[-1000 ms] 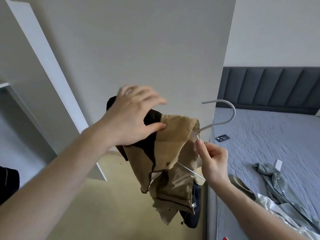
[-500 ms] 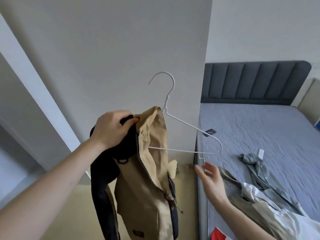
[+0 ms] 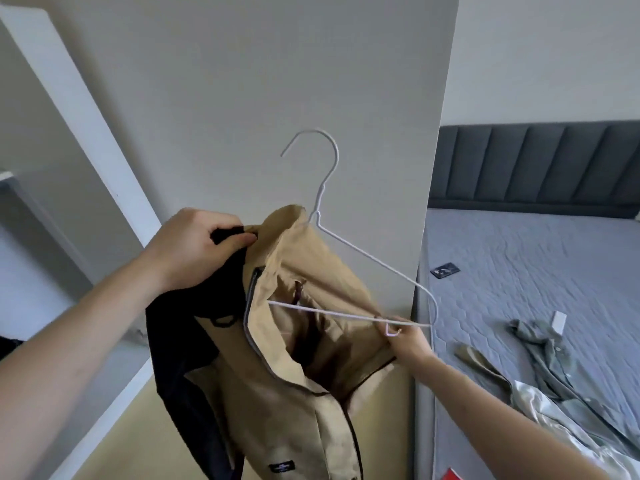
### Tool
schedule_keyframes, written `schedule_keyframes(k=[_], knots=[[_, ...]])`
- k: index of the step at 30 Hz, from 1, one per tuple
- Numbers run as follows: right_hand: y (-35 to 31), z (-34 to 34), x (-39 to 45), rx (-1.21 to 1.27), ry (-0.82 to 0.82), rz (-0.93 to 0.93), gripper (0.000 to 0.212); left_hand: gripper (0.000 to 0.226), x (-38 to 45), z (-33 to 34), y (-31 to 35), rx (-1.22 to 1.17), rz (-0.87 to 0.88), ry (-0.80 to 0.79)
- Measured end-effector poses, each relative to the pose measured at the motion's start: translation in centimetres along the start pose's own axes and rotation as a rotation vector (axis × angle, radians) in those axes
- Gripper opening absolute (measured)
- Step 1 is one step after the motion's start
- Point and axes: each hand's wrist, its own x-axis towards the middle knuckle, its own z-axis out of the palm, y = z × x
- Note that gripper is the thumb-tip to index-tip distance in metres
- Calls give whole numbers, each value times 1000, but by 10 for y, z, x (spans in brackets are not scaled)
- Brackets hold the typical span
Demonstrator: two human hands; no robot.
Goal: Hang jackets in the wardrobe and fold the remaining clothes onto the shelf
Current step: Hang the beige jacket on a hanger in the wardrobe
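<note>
1. A pale wardrobe panel (image 3: 277, 81) stands behind both hands; a bed (image 3: 519, 271) lies to the right of them.
2. The left hand (image 3: 194, 247) is clenched on the dark collar of the tan jacket (image 3: 294, 358), holding it up, probably so the neck hangs open.
3. The right hand (image 3: 405, 336) pinches the hanger (image 3: 363, 252) at its lower bar together with the jacket's edge, seemingly to stretch the shoulder over the free end.
4. The hanger's left end sits inside the jacket; its right end is bare.
5. Loose clothes (image 3: 540, 355) lie on the bed, right of the right hand.
6. The shelf (image 3: 7, 178), left of the left hand, shows no contents.
</note>
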Motion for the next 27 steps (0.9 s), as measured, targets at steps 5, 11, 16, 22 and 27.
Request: schedule_keyframes(k=[5,11,16,22,27], knots=[[-63,-77,28,-44,76,-112,18,38,-20,19,-25,142,-71,-79],[-189,-113,15,-24,82,-390,22,36,-18,41,-50,186,-193,-11],[-233,-77,-49,34,-356,-563,33,30,-1,60,-48,161,-334,82],[-185,-9,-54,-212,-675,-522,19,19,21,78,-15,45,-381,257],[-163,-45,-10,-417,-581,-593,40,28,22,79,4,95,-340,368]])
